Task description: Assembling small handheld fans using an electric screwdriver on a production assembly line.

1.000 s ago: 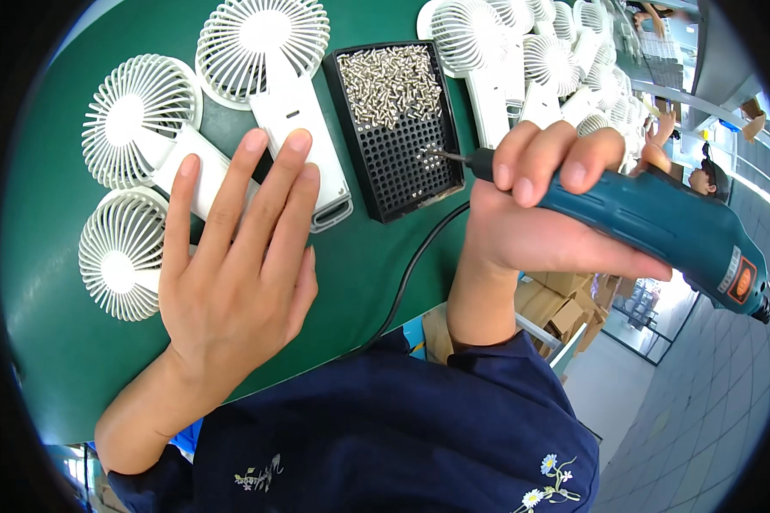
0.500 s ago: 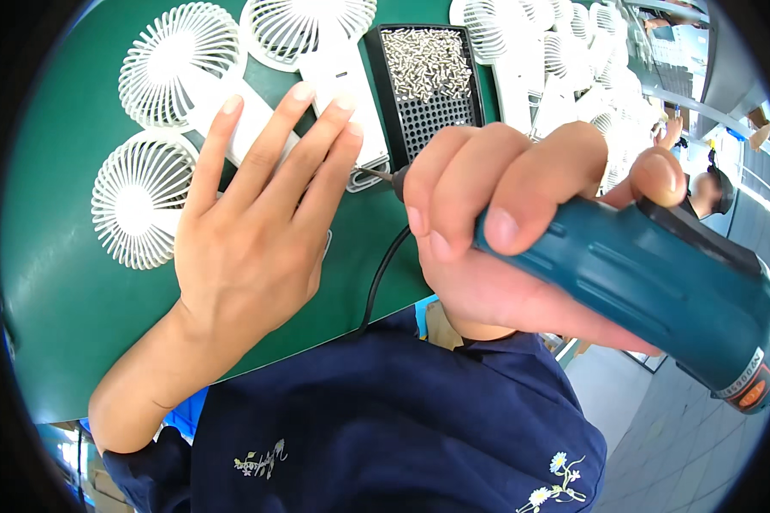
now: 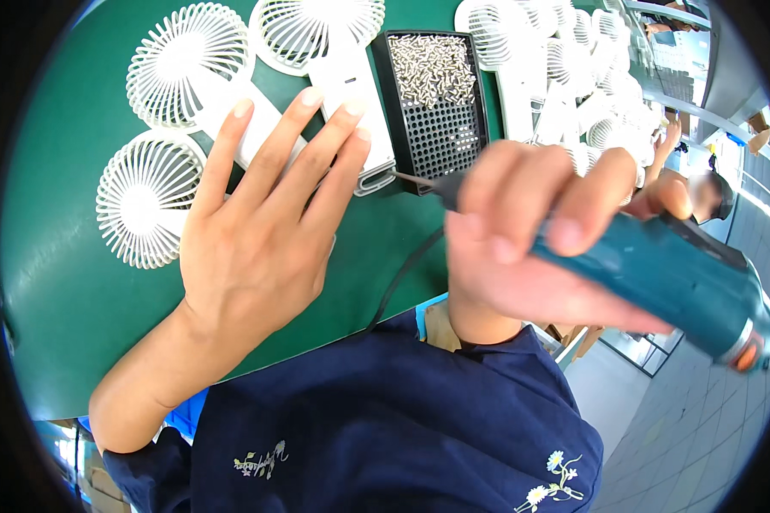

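Note:
My left hand (image 3: 261, 227) lies palm down with its fingers spread over the handles of white handheld fans. Its fingertips rest on or close to the handle of the fan (image 3: 347, 90) beside the screw tray. My right hand (image 3: 530, 231) is wrapped round a teal electric screwdriver (image 3: 659, 265), held tilted above the table. The thin bit points left, its tip at the right edge of that handle's near end; I cannot tell whether they touch. Two more fans, one at the upper left (image 3: 184, 64) and one below it (image 3: 141, 201), lie under or beside my left hand.
A black tray (image 3: 398, 128) of small silver screws has a perforated plate in its near half. Many white fans (image 3: 565, 68) crowd the right of the green table (image 3: 60, 299). A black cable (image 3: 393, 286) crosses the near edge. Another person (image 3: 708, 195) is at the far right.
My right hand has drawn the screwdriver to the right, and its bit has moved from over the fan handle to its edge. My left hand stays spread; the view has shifted slightly.

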Demonstrator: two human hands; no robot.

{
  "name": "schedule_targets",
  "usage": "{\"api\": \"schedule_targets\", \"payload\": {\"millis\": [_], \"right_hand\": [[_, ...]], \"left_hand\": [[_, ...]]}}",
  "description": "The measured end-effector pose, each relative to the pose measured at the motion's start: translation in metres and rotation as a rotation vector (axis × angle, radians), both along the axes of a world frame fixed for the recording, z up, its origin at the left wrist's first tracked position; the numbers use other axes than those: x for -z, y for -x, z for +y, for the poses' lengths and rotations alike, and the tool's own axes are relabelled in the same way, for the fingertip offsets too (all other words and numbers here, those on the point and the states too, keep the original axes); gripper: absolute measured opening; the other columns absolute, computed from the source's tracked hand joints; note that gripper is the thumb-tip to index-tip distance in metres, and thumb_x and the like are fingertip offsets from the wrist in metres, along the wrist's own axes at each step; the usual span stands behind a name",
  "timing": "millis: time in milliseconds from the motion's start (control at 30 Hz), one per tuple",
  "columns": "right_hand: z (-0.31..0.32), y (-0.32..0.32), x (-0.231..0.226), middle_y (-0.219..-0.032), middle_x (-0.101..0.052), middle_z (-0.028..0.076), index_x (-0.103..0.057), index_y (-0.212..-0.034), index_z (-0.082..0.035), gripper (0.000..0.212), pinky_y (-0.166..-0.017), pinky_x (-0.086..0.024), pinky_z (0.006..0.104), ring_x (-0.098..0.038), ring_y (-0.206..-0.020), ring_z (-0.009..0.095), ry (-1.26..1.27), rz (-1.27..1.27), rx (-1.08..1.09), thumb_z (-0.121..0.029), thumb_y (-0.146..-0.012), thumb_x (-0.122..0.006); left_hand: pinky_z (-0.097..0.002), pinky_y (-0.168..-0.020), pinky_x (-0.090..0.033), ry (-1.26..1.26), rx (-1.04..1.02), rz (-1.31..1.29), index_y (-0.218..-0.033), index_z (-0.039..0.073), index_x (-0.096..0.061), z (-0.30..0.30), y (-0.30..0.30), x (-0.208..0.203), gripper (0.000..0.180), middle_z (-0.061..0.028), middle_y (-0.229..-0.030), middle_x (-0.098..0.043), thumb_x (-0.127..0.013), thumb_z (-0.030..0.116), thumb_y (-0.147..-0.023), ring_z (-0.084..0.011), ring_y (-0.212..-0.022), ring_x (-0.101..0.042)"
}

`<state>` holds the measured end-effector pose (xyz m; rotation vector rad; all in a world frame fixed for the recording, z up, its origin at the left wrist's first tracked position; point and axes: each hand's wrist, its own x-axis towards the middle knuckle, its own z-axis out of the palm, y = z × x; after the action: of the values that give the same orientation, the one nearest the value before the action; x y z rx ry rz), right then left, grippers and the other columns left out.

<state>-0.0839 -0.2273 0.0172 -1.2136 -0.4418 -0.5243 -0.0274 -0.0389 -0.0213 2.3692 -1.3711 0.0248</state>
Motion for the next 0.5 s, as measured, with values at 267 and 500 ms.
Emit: {"api": "schedule_targets", "payload": {"millis": [267,500], "right_hand": [[-0.056,0.006,0.012,-0.074,-0.052,0.008,-0.041,-0.135,-0.017,0.095,-0.035,-0.038,0.0324,-0.045,-0.041,0.019,-0.237,-0.045,0.433,-0.092,-0.079,-0.023],[-0.051,-0.006,0.024,-0.073,-0.053,0.011,-0.042,-0.135,-0.016,0.1,-0.036,-0.043,0.0328,-0.049,-0.042,0.02,-0.288,-0.054,0.353,-0.094,-0.075,-0.024]], "left_hand": [[-0.0468,-0.12,-0.023,-0.287,-0.052,-0.069,-0.145,0.007,-0.046,0.018,-0.028,-0.031,0.059,-0.0096,-0.152,-0.043,-0.058,0.011,-0.088,-0.0297,-0.145,-0.034],[-0.0464,-0.119,-0.026,-0.258,-0.087,-0.12,-0.14,0.009,-0.054,0.018,-0.027,-0.015,0.052,-0.0073,-0.147,-0.05,-0.059,0.012,-0.088,-0.028,-0.143,-0.038]]}}
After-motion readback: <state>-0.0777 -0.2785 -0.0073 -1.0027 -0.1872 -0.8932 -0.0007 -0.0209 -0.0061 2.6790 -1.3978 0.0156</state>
